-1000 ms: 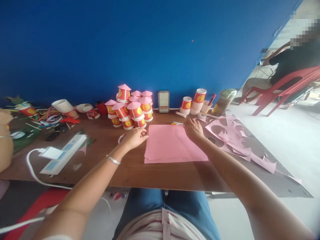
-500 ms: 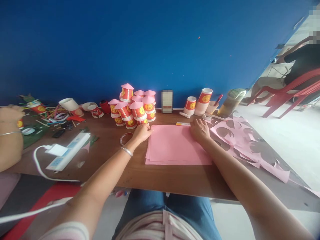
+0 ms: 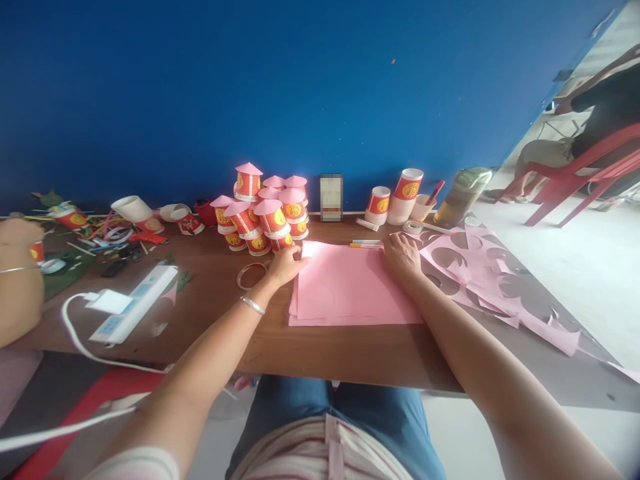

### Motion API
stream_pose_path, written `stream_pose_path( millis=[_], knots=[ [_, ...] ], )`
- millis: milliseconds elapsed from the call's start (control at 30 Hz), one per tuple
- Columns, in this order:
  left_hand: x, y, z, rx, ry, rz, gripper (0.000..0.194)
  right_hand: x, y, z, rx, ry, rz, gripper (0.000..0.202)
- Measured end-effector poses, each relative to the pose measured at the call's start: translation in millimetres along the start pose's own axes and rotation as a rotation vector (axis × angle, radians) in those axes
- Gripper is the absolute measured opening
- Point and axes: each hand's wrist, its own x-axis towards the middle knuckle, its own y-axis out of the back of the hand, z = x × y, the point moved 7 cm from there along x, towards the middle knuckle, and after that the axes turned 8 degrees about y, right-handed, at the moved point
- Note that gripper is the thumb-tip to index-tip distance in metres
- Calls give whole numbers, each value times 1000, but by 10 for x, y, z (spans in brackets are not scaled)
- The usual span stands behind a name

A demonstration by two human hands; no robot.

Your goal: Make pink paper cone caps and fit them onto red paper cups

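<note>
A small stack of pink paper sheets (image 3: 350,287) lies on the brown table, the sheets slightly out of line at the lower left. Its upper left corner is pinched by my left hand (image 3: 287,265), and the top sheet lifts a little there. At the upper right corner, my right hand (image 3: 403,257) has its fingers bent over the paper's edge; the thumb is mostly hidden. Two pens (image 3: 366,245) lie just behind the paper, between my hands. Beyond my left hand stand several stacked red paper cups (image 3: 270,220) with pink cone tops.
Pink cut-out scraps (image 3: 480,273) spread over the right side. Red-and-white cups (image 3: 407,200), a tape roll (image 3: 413,227) and a jar (image 3: 463,197) stand at the back right. Leftward are a tape ring (image 3: 251,275), a power strip (image 3: 135,307) and another person's arm (image 3: 20,280).
The top sheet's upper left corner has risen slightly in my left hand, and a second pen shows behind the paper. The view has shifted a little; my right hand stays at the right corner.
</note>
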Motion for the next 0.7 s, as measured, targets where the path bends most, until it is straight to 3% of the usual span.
stream_pose_path(
  millis=[167, 433, 700],
  knots=[
    [-125, -95, 120, 15, -92, -125, 41, -12, 29, 16, 33, -26, -2, 36],
    [-346, -230, 173, 97, -43, -392, 49, 7, 20, 88, 58, -59, -22, 37],
    [-350, -258, 65, 57, -34, -487, 48, 28, 7, 118, 65, -73, -32, 35]
  ],
)
